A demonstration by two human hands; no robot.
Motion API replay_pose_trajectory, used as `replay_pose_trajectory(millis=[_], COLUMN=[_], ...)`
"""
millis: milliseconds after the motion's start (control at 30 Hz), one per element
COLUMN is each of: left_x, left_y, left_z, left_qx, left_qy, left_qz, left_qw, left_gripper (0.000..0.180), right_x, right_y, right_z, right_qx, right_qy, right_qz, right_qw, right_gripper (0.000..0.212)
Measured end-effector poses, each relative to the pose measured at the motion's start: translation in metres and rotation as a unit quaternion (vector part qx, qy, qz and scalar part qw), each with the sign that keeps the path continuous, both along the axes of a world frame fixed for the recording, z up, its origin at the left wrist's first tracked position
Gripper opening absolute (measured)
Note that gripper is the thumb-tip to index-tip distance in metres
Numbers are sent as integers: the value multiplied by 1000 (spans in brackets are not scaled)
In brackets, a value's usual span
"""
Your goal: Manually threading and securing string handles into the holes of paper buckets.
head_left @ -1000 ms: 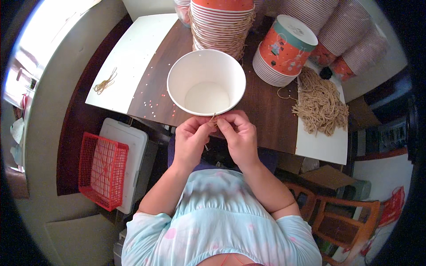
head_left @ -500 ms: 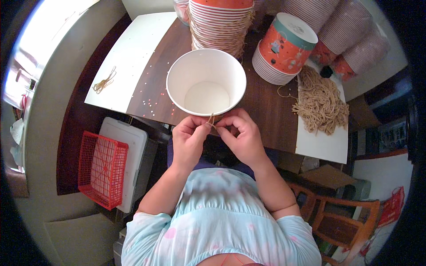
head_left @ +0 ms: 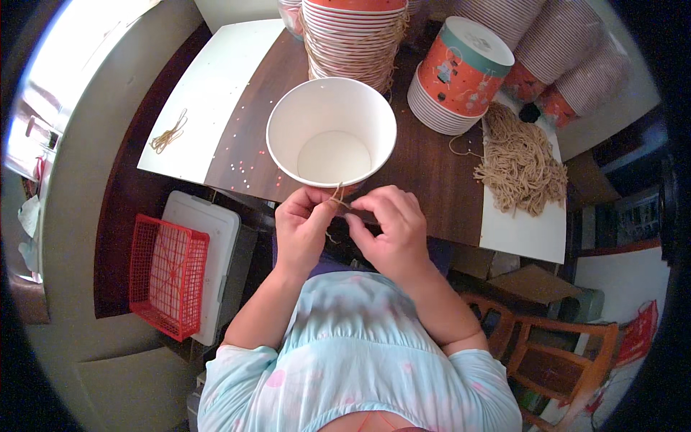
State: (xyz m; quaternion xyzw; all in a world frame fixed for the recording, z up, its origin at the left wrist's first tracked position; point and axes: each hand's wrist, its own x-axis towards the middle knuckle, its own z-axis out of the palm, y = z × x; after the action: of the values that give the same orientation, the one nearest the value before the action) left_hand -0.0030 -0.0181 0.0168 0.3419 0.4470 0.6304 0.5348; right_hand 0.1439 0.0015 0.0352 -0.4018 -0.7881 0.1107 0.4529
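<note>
Twine (head_left: 339, 193) pinched in left hand (head_left: 302, 229); right hand (head_left: 394, 229) half-curled alongside, its hold unclear

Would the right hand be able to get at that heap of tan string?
Probably yes: nothing stands between the right hand and the heap of tan string, which lies uncovered toward the right of the table.

- Bucket (head_left: 332, 108), white inside, on desk (head_left: 446, 205)
- Left hand (head_left: 301, 229), pinching string (head_left: 338, 191) at bucket's near rim
- Right hand (head_left: 394, 229), just beside
- Tan string heap (head_left: 524, 169)
- Red basket (head_left: 193, 282)
</note>
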Motion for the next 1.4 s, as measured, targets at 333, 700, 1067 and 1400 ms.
replay_pose_trajectory(millis=[333, 700, 1067, 1400], left_x=[0, -1, -4, -3], left_y=[-1, -3, -9, -7], left_z=[2, 3, 4, 5], left_qx=[16, 4, -3, 25], left_qy=[10, 63, 147, 58], left_qz=[-6, 5, 11, 9], left_qw=[1000, 998, 989, 998], left_gripper=[6, 8, 11, 8], right_x=[-11, -11, -10, -15], right_y=[10, 15, 13, 16], right_z=[-10, -8, -4, -21], right_qx=[43, -389, -388, -571], right_qy=[-48, 262, 248, 450], right_qz=[-36, 117, 144, 186], right_qw=[997, 875, 876, 661], right_gripper=[16, 14, 16, 10])
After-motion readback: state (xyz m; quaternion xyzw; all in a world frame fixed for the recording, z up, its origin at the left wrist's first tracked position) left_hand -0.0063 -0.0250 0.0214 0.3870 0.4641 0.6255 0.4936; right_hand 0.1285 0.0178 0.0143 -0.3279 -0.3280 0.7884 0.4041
